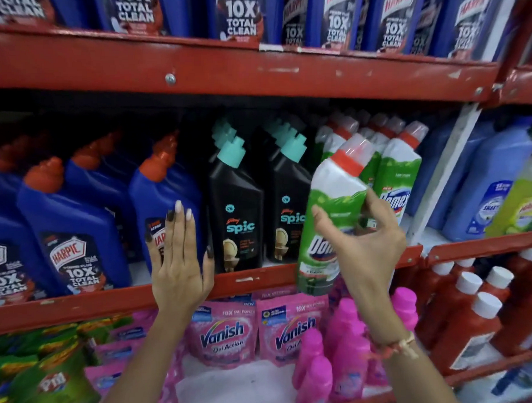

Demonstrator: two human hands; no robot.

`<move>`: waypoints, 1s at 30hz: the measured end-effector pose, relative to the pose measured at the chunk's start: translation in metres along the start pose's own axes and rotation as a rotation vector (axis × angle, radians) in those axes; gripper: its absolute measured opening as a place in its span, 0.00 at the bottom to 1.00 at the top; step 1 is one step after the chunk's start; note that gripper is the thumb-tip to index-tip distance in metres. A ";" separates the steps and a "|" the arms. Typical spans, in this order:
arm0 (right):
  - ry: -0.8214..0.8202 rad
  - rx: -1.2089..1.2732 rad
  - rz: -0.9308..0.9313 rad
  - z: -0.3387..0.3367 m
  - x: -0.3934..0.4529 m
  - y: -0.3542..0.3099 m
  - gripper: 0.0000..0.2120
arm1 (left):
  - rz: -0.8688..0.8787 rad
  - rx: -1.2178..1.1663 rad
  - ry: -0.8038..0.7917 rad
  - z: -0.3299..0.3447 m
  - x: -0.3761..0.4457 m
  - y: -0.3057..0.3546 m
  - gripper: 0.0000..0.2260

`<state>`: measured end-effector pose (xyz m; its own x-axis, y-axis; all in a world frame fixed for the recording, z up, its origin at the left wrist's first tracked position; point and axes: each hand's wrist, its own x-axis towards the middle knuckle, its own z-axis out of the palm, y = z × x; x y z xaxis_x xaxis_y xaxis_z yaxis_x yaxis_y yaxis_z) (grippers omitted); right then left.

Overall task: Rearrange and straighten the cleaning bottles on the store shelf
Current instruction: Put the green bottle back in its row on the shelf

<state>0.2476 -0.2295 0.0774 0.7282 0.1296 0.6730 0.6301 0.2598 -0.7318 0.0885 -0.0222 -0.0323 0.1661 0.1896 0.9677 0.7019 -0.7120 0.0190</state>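
My right hand grips a green and white Domex bottle with a red collar, held tilted in front of the middle shelf, its base hanging below the red shelf edge. More Domex bottles stand in rows behind it. Left of them stand two rows of black Spic bottles with teal caps. My left hand is flat with fingers spread, resting against a blue Harpic bottle at the shelf front. More blue Harpic bottles fill the left part of the shelf.
The upper red shelf carries blue Harpic bottles. Pale blue and yellow-green bottles stand on the right bay. Below are pink Vanish pouches, pink bottles, red bottles with white caps and green packs.
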 end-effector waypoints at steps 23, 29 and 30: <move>0.059 -0.293 0.004 0.016 0.077 0.065 0.41 | 0.027 0.036 -0.021 0.001 0.000 0.000 0.31; 0.052 -0.298 0.015 0.016 0.073 0.068 0.39 | 0.054 0.044 -0.030 -0.003 0.002 0.003 0.30; 0.046 -0.284 0.027 0.016 0.071 0.067 0.39 | 0.064 0.045 -0.049 -0.005 0.002 0.003 0.30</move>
<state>0.3375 -0.1879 0.0776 0.7534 0.0877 0.6517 0.6556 -0.0221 -0.7548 0.0879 -0.0274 -0.0286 0.2442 0.1786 0.9531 0.7190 -0.6928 -0.0544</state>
